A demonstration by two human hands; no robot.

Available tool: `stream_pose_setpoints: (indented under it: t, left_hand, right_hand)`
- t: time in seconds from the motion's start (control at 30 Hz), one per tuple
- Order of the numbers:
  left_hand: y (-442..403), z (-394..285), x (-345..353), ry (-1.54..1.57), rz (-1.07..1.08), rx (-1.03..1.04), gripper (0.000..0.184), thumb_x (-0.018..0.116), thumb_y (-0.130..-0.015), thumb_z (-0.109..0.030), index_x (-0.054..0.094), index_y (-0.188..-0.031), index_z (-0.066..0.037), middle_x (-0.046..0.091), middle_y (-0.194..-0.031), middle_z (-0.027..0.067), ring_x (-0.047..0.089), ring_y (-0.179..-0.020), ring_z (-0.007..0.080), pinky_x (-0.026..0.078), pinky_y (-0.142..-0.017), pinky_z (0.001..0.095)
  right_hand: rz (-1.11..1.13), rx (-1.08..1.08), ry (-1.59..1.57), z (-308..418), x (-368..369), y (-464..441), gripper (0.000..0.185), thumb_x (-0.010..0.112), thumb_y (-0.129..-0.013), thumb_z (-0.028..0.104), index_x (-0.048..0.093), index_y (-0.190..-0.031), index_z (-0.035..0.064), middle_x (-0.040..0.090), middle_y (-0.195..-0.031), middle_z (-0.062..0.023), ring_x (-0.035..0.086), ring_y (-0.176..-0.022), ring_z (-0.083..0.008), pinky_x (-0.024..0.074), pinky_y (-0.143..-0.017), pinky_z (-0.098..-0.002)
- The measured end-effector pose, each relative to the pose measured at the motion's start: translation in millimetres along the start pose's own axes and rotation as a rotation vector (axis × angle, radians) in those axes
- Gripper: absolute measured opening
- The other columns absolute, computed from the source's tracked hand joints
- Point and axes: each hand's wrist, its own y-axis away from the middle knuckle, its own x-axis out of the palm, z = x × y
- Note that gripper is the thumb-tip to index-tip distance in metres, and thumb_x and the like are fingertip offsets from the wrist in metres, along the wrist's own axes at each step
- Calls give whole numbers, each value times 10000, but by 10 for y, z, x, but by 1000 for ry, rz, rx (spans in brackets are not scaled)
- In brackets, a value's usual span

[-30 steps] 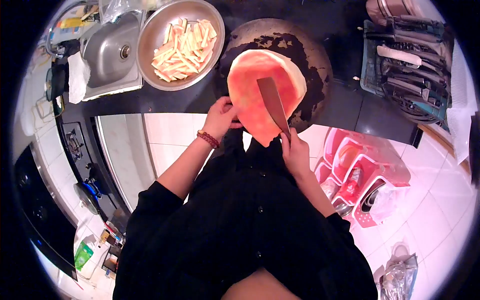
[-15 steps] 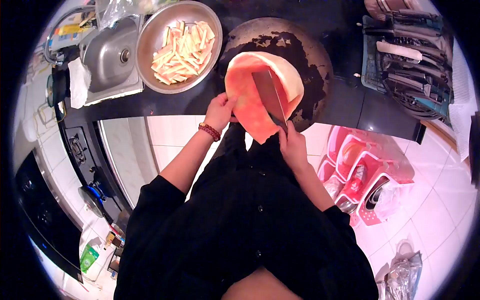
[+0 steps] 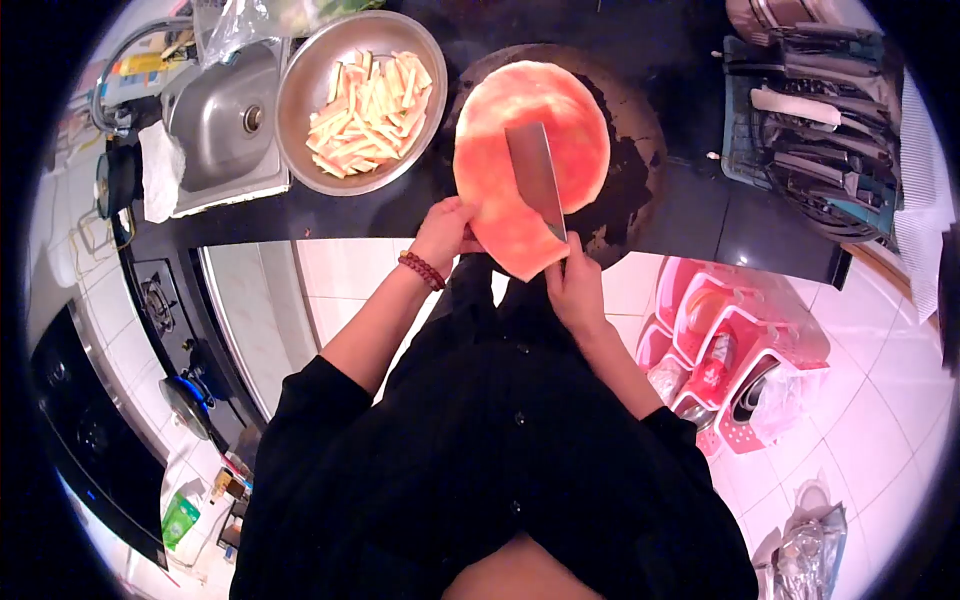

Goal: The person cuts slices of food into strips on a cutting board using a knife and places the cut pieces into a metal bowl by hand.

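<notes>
A large pinkish-orange piece of melon or rind (image 3: 490,190), rounded at the far end, lies over a round dark board (image 3: 635,140), its near end hanging past the counter's front edge. My left hand (image 3: 443,236), with a beaded bracelet at the wrist, pinches the left edge of this piece. In my right hand (image 3: 576,285) is the handle of a wide-bladed knife (image 3: 536,175), whose blade lies across the piece and points away from me. To the left, a steel bowl (image 3: 296,130) holds many pale cut strips (image 3: 370,115).
A sink (image 3: 225,130) with a white cloth (image 3: 160,172) at its edge is left of the bowl. On the right stands a rack of knives and utensils (image 3: 815,130). Pink baskets (image 3: 740,350) are below the counter at right; a stove (image 3: 165,300) is at left.
The piece has opened out from a curled shape to a flatter one, its far end now higher in view. The knife has shifted slightly, and my right hand has moved a little left.
</notes>
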Motion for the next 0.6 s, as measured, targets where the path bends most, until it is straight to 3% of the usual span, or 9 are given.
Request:
stream_pose_setpoints:
  t: [0.2,0.4,0.6]
  left_hand:
    - [85,-61,100,70,15,-53,277,467,-1022,-207,583,-1142,13,700,-1026,128,713,-919,228,609,-787,369]
    - [119,-139,113,111,64,-85,286,455,-1017,-200,572,-1134,33,699,-1033,194,722,-868,249,621,-745,366]
    - [169,-67,242,31,37,-61,291,442,-1018,-210,570,-1142,19,710,-945,160,719,-782,226,623,-714,369]
  right_hand:
    - [-46,-32,44,-25,-7,9,116,566,-962,84,500,-999,-4,633,-775,-269,630,-747,-475,485,-616,-505]
    - [-43,-19,32,1,90,-79,130,566,-967,103,493,-986,-3,634,-764,-265,627,-742,-480,480,-607,-514]
    - [-66,-37,36,-25,230,-164,144,537,-985,148,473,-1008,22,646,-791,-269,636,-736,-474,492,-626,-546]
